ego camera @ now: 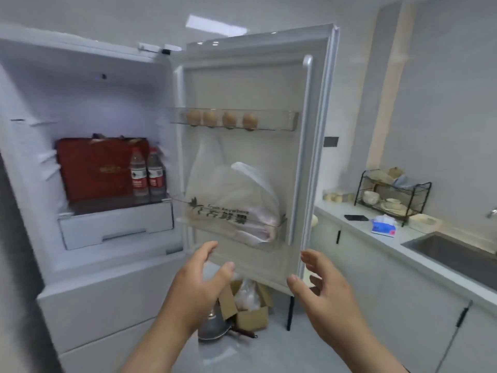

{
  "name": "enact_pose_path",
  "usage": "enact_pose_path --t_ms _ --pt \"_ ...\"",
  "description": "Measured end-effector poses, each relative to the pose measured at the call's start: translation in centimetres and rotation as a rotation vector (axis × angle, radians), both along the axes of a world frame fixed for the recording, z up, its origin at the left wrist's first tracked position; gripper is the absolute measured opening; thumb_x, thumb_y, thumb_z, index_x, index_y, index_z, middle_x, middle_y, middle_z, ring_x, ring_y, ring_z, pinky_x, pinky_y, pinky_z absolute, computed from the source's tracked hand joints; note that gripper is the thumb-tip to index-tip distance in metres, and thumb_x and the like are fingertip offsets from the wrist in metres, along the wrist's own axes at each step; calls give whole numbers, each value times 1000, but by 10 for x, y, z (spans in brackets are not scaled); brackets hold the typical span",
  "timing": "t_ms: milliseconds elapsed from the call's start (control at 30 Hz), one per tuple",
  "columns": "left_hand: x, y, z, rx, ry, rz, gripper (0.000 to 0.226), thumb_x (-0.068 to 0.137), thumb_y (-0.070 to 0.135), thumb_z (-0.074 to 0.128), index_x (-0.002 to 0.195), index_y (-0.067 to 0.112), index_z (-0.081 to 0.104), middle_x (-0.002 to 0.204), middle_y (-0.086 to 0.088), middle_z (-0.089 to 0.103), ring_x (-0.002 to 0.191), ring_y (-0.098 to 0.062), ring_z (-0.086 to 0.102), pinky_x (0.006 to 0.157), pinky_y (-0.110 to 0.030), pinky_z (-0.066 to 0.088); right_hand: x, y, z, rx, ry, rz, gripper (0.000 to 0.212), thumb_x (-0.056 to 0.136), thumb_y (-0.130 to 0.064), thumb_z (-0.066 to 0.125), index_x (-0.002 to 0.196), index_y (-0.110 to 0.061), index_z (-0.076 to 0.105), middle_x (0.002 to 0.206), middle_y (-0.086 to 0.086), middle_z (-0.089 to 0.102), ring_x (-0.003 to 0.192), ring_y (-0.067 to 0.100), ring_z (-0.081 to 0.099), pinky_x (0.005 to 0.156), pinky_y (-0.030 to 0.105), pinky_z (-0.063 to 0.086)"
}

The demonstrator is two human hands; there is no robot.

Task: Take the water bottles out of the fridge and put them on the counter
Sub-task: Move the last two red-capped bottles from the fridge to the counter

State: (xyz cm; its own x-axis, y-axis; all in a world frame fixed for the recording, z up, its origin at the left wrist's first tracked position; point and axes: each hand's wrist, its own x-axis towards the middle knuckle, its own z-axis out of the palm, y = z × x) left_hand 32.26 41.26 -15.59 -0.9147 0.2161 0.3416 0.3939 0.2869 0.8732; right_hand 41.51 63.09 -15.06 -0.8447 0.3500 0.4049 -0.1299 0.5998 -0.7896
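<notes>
The fridge stands open on the left. Two clear water bottles with red labels, one beside the other, stand upright on its shelf, right of a red box. The fridge door is swung wide to the right. My left hand and my right hand hover below the door's bottom edge, both open with fingers apart and holding nothing. The white counter runs along the right wall.
Several eggs sit in the upper door rack; a white plastic bag fills the lower one. On the counter are a phone, a tissue pack, a dish rack and a sink. A cardboard box and pan lie on the floor.
</notes>
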Motion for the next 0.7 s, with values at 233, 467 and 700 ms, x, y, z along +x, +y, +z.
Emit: enact_pose_path --t_ms 233,467,700 --pt "-20 -129 -3 84 -1 250 65 73 57 58 133 33 51 133 13 53 125 -5 47 102 -29 36 -66 -100 -7 4 -23 201 52 83 -41 67 131 -32 51 127 -15 54 117 5 52 100 28 42" --pt "-62 -189 -13 137 8 395 33 85 42 67 114 46 51 127 24 54 119 9 48 101 -25 35 -157 -162 -12 -80 -37 357 50 83 -46 65 129 -41 47 128 -20 53 115 3 53 95 25 42" --pt "-144 -203 -8 56 1 451 36 91 30 66 118 47 49 131 19 53 125 -6 47 103 -28 36 -262 -195 4 -92 -11 474 71 65 -72 51 131 -47 43 129 -26 48 121 3 48 103 34 42"
